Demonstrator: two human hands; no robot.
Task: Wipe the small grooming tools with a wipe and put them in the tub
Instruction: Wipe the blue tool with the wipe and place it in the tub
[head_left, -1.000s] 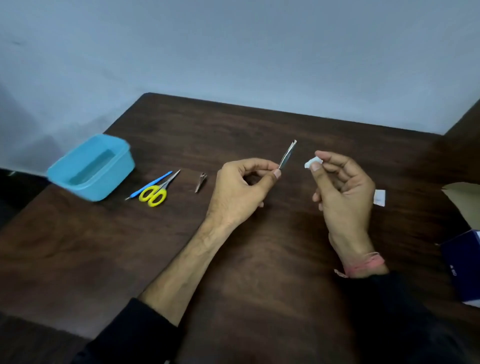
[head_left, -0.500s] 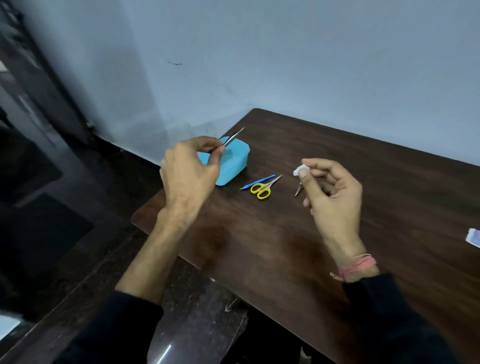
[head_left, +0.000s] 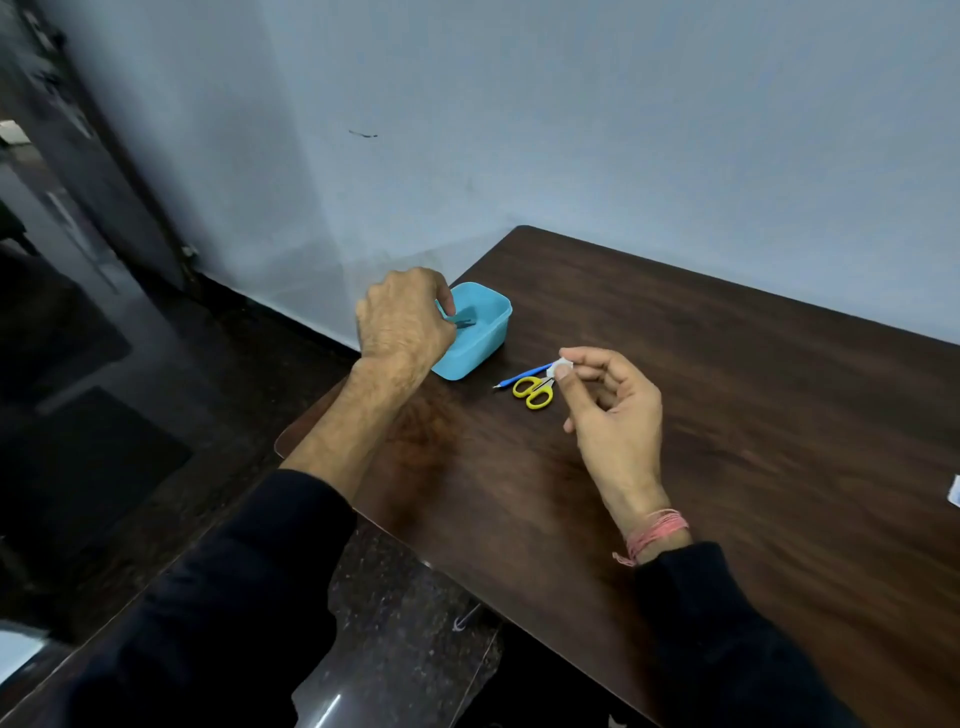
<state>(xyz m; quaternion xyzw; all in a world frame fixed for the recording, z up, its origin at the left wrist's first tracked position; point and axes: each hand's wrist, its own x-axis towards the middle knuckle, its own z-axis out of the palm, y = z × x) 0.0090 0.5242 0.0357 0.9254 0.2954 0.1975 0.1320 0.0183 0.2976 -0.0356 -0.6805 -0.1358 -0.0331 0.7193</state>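
Your left hand (head_left: 402, 325) has swung from mid-air in front of you over to the blue tub (head_left: 485, 340), and the thin metal tool (head_left: 464, 323) it was pinching up by the wipe a second ago now sits low inside the tub, just past your fingertips. Can't tell if you've let go yet: the fingers are curled down over the near rim and hide the grip, so the tool may be pinched or already dropped. Either way, judge the first tool as wiped and going in, with more left to do. Your right hand (head_left: 610, 410) has barely shifted; it hangs above the table with thumb and forefinger pinching the small white wipe (head_left: 561, 368), other fingers loosely curled. Just left of that hand, between it and the tub, lie the yellow-handled scissors (head_left: 532, 391) and the blue stick tool (head_left: 524, 375), both untouched on the table (head_left: 753, 415). The small clip-like tool seen earlier near the scissors is now not visible, probably behind your right hand. Scissor blades are hidden by the wipe and fingers too. A white scrap (head_left: 955, 491) is cut off at the frame edge, far right of your right hand. Motion blur softens the tub contents.
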